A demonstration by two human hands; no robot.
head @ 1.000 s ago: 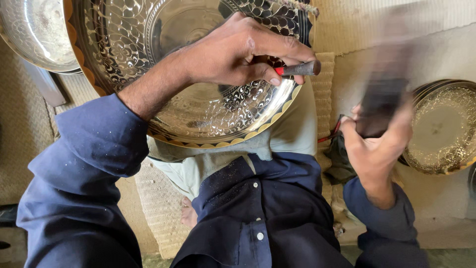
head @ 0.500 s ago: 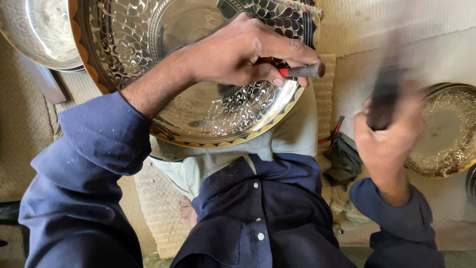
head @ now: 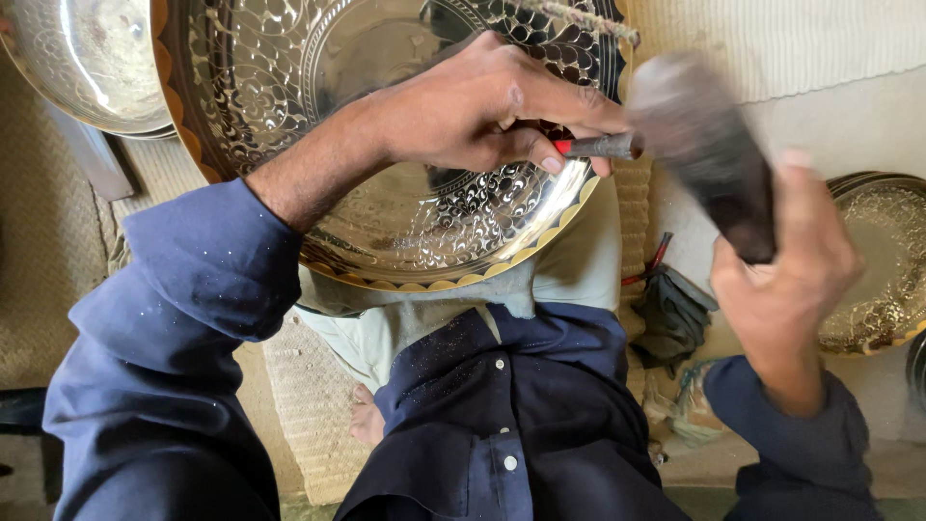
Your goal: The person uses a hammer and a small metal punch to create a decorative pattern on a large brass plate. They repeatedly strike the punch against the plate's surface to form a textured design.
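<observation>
Woven matting (head: 58, 241) — blurred mallet (head: 699, 145), half-cropped tray (head: 289, 96)

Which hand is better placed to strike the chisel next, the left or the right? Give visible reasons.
The right hand: it grips the hammer, whose blurred head is right at the chisel end. The left hand is busy pinching the chisel against the engraved brass tray.

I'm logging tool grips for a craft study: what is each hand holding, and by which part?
Left hand pinches a chisel by its shaft. Right hand grips a hammer by its dark handle.
</observation>
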